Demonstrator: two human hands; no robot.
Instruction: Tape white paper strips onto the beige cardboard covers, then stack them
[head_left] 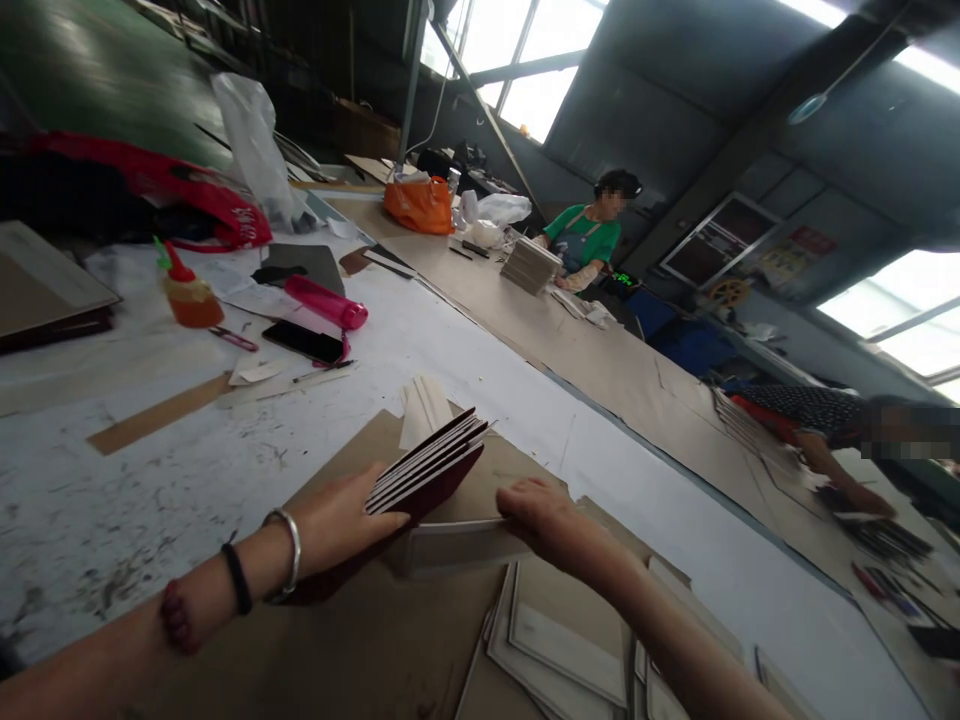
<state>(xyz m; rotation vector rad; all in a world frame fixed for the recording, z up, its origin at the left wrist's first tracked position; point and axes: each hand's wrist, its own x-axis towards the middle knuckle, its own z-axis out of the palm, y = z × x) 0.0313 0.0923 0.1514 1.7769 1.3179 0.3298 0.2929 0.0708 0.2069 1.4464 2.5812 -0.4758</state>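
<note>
My left hand [352,520] is closed around a stack of dark red boards [431,470] with pale edges, tilted up toward the far side. The thumb lies across the near face of the stack. Just to the right, my right hand [551,515] pinches the end of a pale, flat strip-like piece [465,547], which reaches left to the lower edge of the boards. Whether the piece touches them I cannot tell. Below my right forearm lie several loose pale-edged panels [570,630], overlapping on a brown board [345,650].
To the left are a glue bottle [191,290] with a red nozzle, a phone [304,342] and a pink bottle [326,302]. An orange bag [418,203] sits farther back. One person in green [585,240] stands across the table behind stacked boards [529,265]; another person's arm [844,475] reaches in at right.
</note>
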